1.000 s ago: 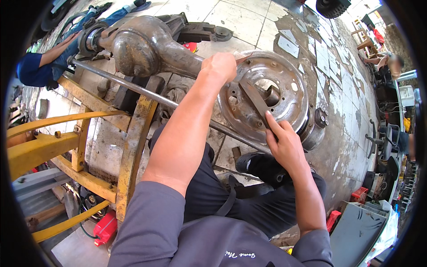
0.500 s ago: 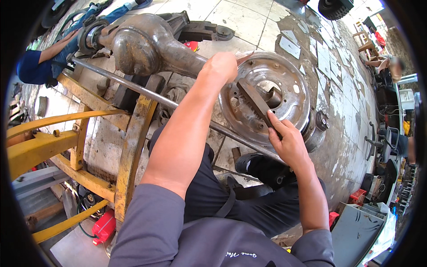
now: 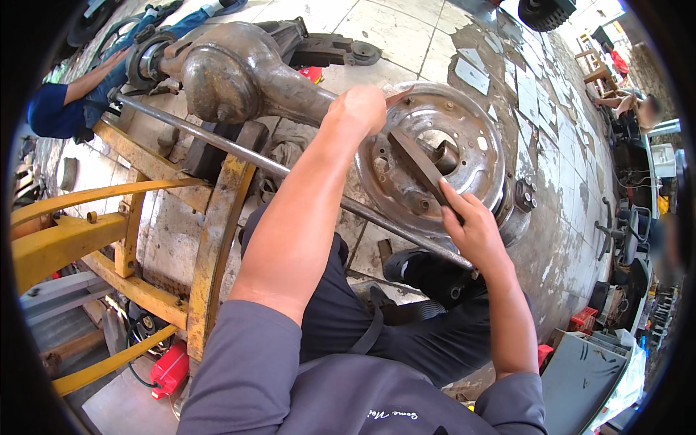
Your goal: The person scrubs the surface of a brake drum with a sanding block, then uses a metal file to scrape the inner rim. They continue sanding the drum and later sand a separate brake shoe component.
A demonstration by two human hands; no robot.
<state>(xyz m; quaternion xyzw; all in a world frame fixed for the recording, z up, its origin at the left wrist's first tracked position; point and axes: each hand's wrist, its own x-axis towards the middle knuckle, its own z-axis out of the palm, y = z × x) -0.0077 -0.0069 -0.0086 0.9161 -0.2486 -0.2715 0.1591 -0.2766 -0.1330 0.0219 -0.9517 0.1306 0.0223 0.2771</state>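
Note:
My right hand [image 3: 473,226] is closed round the near end of a brake shoe [image 3: 419,161], a long dark piece seen nearly edge-on. Its far end lies over the face of a round, rusty metal brake backing plate [image 3: 475,123], left of the short central tube [image 3: 446,156]. At the plate's upper left, my left hand [image 3: 360,110] is closed, its fingers mostly hidden behind the back of the hand. A thin, rusty brown pointed piece [image 3: 399,96] sticks out of it over the plate's rim. The plate sits at the end of a large axle housing [image 3: 243,72].
A long metal bar [image 3: 199,132] runs under my left arm towards the plate. On the left stands a yellow metal frame [image 3: 217,246]. A person in blue [image 3: 65,109] is at the far left. Broken tiles [image 3: 473,76] lie on the right-hand floor; a grey cabinet [image 3: 583,377] stands lower right.
My right hand and the brake shoe have shifted slightly to the right, and the shoe has turned a little. My left hand has stayed almost still.

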